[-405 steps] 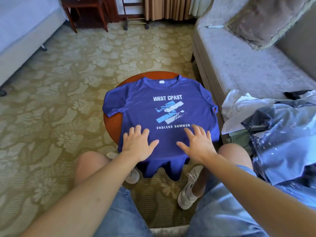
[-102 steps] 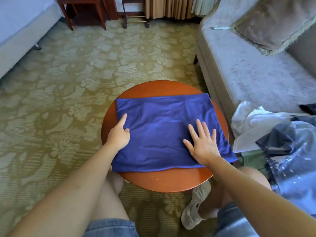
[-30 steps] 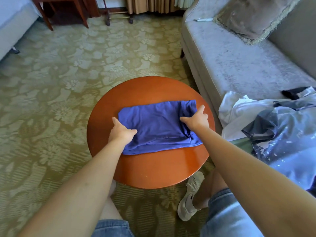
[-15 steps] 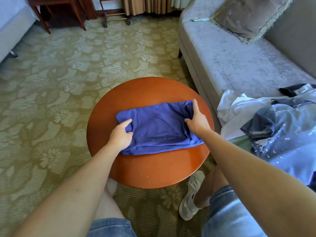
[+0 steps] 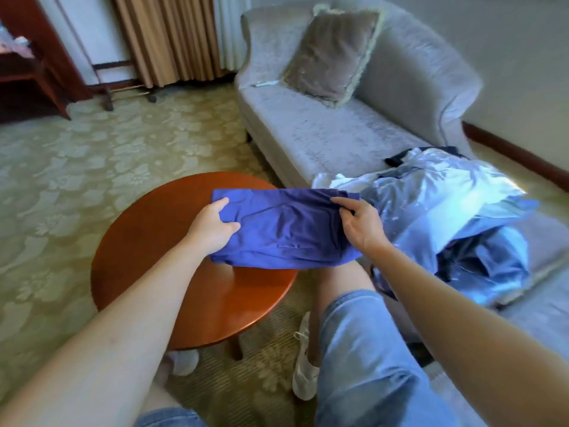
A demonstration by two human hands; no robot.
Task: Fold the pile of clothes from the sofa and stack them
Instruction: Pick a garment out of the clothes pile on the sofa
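The folded blue T-shirt (image 5: 286,229) hangs in the air above the right edge of the round wooden table (image 5: 160,272). My left hand (image 5: 214,228) grips its left end, thumb on top. My right hand (image 5: 360,224) pinches its right end. Just to the right, a loose pile of clothes (image 5: 446,211), pale blue, white and dark, lies on the grey sofa (image 5: 314,134).
A brown cushion (image 5: 332,53) leans at the sofa's far end, with a small white object (image 5: 266,84) beside it. My knees in denim shorts sit between table and sofa. Patterned carpet lies to the left; a dark wooden furniture piece (image 5: 27,72) and curtains stand at the back.
Both hands have lifted the folded blue T-shirt off the table and carried it right, toward the sofa. My view has swung right and up, showing more of the sofa.
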